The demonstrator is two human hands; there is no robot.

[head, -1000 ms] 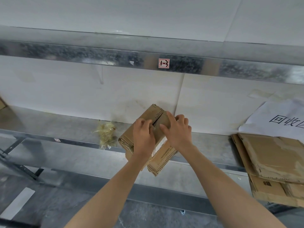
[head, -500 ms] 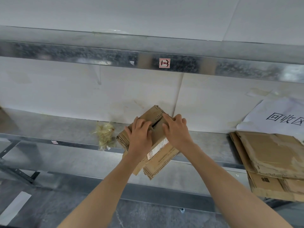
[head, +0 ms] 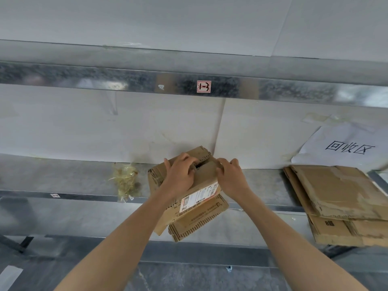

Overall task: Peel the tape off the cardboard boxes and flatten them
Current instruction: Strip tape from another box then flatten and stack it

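Held the cardboard box at the shelf's front edge, left hand curled over one top flap, right hand pinching the other.

A galvanised metal shelf runs under the grip, backed by white wall panels, with a small white sticker on its front edge well left of the grip. Above the grip a metal beam carries a red-and-white label. Far to the grip's right, a white paper sign with black characters lies against the wall.
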